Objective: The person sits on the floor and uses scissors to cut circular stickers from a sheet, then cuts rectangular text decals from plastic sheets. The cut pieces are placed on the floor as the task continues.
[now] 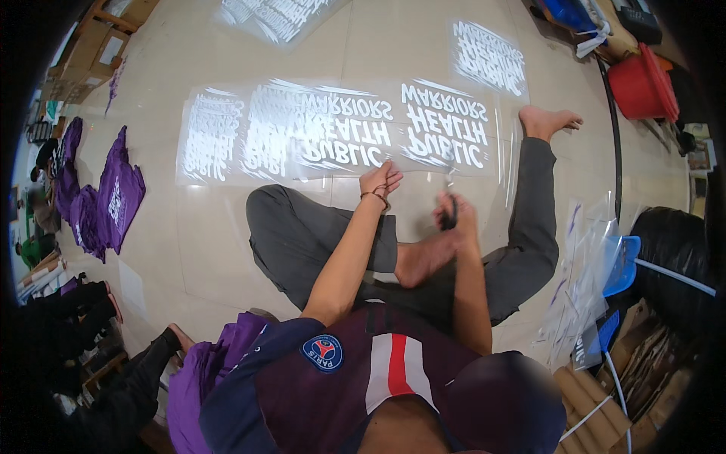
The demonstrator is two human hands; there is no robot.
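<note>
Clear film sheets (346,125) with white mirrored lettering lie in a row on the tiled floor, some overlapping. At the lower edge of one, my left hand (381,180) seems to pinch the film between thumb and finger. My right hand (458,213) is closed on black-handled scissors (450,213), their blurred blades pointing at the lower edge of the right-hand sheet (445,127). More printed film (489,59) lies at the upper right, and another piece (278,17) at the top.
Purple printed shirts (122,190) lie at the left; purple cloth (193,380) is beside me. Film scraps (578,289), a blue dustpan (621,265) and a red bucket (641,85) are at the right. Cardboard boxes (93,57) stand upper left. Another person's leg (147,363) reaches in lower left.
</note>
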